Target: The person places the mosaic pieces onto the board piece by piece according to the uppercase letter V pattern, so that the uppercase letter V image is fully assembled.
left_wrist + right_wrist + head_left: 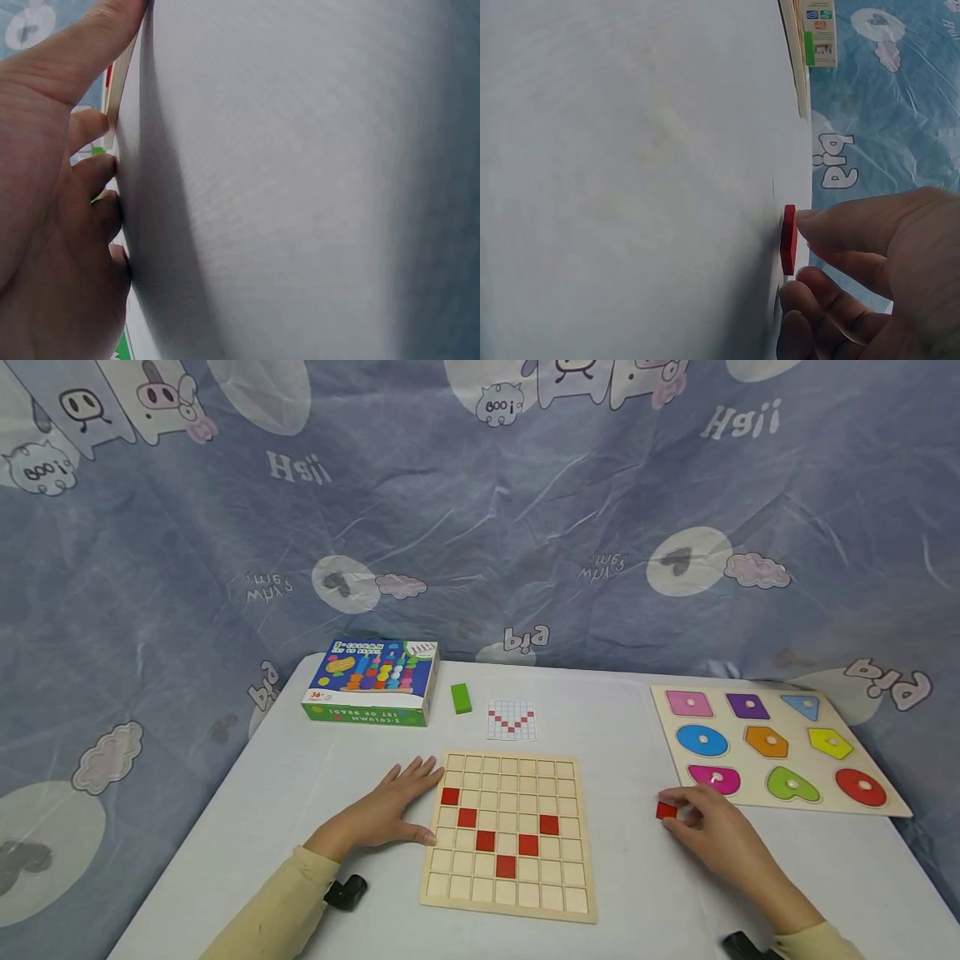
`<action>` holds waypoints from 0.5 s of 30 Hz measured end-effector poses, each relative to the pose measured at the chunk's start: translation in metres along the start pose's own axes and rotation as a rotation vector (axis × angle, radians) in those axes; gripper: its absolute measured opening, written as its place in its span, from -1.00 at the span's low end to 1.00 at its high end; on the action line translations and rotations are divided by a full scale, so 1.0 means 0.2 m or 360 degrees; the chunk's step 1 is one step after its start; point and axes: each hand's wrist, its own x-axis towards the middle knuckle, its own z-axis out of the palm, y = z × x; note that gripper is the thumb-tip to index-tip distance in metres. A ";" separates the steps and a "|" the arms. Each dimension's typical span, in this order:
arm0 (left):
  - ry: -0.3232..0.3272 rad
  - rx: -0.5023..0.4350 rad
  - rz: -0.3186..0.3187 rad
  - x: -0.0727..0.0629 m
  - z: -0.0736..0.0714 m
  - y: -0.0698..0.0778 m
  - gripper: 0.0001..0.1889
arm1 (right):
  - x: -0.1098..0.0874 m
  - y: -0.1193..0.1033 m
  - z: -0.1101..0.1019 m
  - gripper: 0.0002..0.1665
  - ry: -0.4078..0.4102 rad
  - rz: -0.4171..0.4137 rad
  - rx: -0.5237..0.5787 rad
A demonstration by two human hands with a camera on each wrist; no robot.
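Observation:
A wooden grid board lies on the white table, with several red square tiles set in its cells in a V-like line. Along the board's left edge rests my left hand, fingers spread and thumb at the rim. To the right of the board, my right hand pinches a single red tile between thumb and fingers, low over the table. The right wrist view shows that tile edge-on at the thumb tip. A small pattern card with a red V of squares lies beyond the board.
A bead-set box stands at the back left, with a green block beside it. At the right lies a shape puzzle board with colourful knobbed pieces. A patterned blue cloth hangs behind the table.

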 end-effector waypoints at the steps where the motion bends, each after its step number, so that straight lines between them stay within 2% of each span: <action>1: 0.0000 0.0000 -0.0002 0.00 0.00 0.00 0.13 | 0.00 0.00 0.00 -0.49 -0.0008 0.0013 -0.0001; 7: 0.0003 0.0007 0.0001 0.00 0.00 0.00 0.12 | 0.01 0.01 0.00 -0.51 -0.0034 0.0040 0.0005; 15: -0.0001 -0.0012 0.0009 -0.01 -0.01 0.00 0.13 | 0.02 -0.02 0.04 -0.58 -0.0036 -0.0003 0.0011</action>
